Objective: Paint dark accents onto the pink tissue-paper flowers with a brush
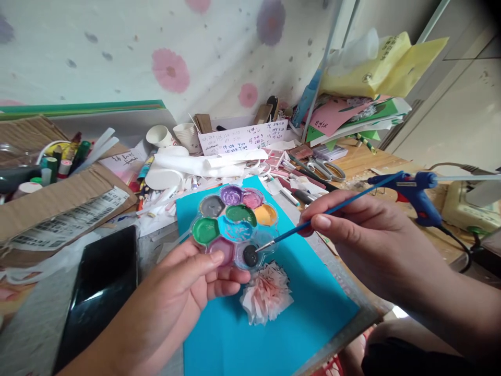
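My left hand (183, 287) grips the near edge of a flower-shaped paint palette (235, 222), thumb on top, and holds it above a blue paper sheet (313, 303). Its wells hold green, purple, pink, orange, grey, blue and black paint. My right hand (360, 230) pinches a thin blue paintbrush (332, 210); the brush tip touches the black paint well at the palette's near right. A pink-and-white tissue paper flower (268, 298) lies on the blue sheet just below the palette.
A black phone (99, 287) lies at the left on a grey board. A blue glue gun (415, 196) stands at the right. Scissors (321, 169), paper cups (172, 136), a cardboard box (58, 198) and piled papers crowd the back of the table.
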